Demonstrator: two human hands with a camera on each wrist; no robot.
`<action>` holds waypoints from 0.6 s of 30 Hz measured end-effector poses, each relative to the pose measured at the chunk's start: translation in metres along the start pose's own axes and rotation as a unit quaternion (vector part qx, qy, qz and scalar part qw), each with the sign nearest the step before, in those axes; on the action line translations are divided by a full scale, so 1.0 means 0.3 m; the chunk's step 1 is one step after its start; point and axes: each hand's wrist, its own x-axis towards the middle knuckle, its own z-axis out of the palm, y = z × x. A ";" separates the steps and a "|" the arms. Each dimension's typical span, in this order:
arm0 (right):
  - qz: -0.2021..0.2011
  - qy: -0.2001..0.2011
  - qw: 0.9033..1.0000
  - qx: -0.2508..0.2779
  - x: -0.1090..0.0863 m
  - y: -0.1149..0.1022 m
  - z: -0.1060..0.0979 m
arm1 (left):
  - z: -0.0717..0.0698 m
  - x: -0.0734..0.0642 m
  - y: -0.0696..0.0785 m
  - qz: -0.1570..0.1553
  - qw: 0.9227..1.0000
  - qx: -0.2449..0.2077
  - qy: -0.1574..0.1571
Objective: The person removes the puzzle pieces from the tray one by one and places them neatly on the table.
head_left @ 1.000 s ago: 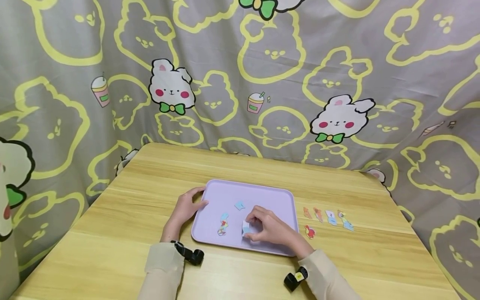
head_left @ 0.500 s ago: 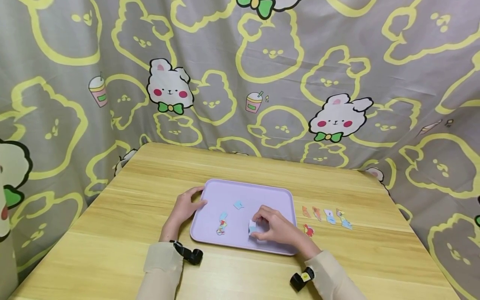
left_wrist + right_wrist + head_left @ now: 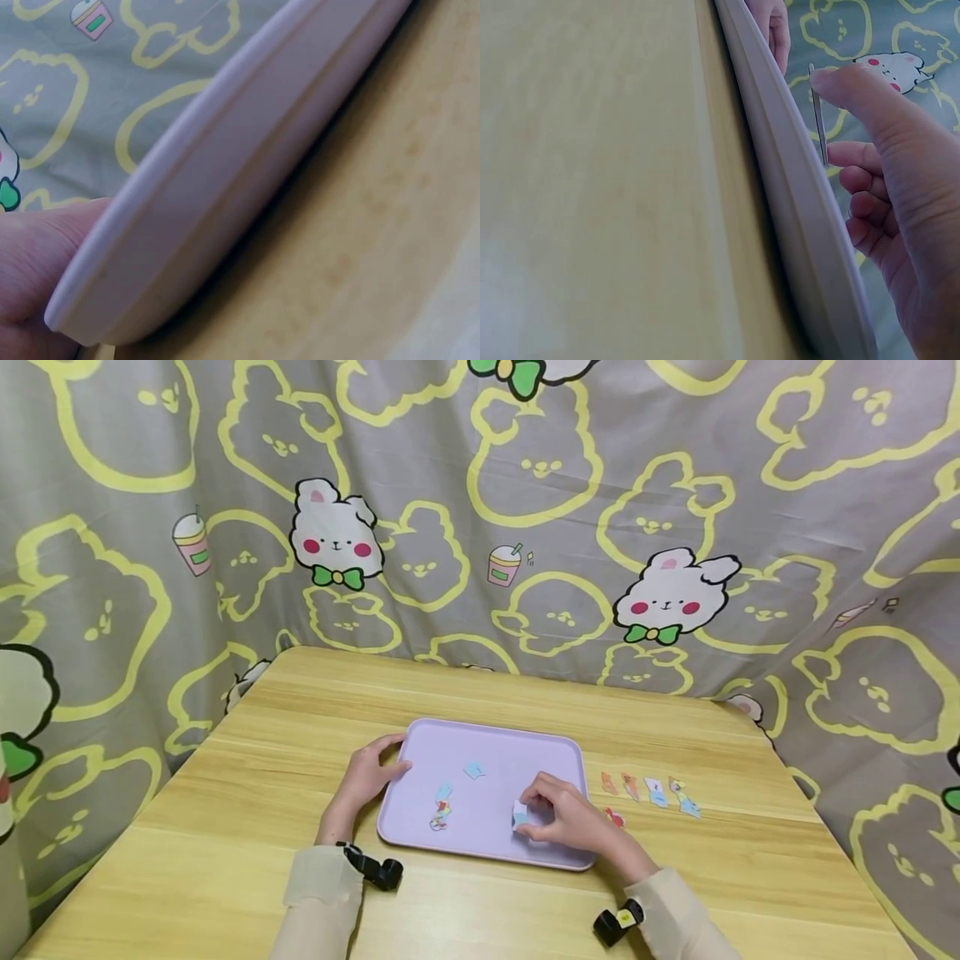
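Thin piece, held by its edges

Head: right grip [image 3: 558, 817] pinches blue-and-white piece [image 3: 519, 816] over tray [image 3: 491, 752]; left grip [image 3: 369, 771] hooks thumb over tray rim.
Left wrist: left grip partly hidden.
Right wrist: piece edge-on, thumb to forefinger. Probably light, stiff, creasable; best pinched gently at opposite edges.

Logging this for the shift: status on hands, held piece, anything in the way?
Left hand holding tray at left edge. Right hand pinching white-blue piece above tray. Nothing seen blocking it; tray's other pieces lie left.
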 end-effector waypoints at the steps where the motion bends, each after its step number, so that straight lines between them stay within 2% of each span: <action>1: 0.002 -0.001 1.000 -0.002 -0.004 0.002 -0.002 | 0.000 0.000 -0.001 -0.001 1.000 -0.001 0.000; 11: 0.017 0.003 1.000 0.002 -0.035 0.014 -0.024 | 0.005 0.004 -0.015 0.018 1.000 -0.001 0.006; 18: 0.015 0.020 1.000 -0.004 -0.072 0.038 -0.043 | 0.004 0.006 -0.014 0.013 1.000 -0.003 0.002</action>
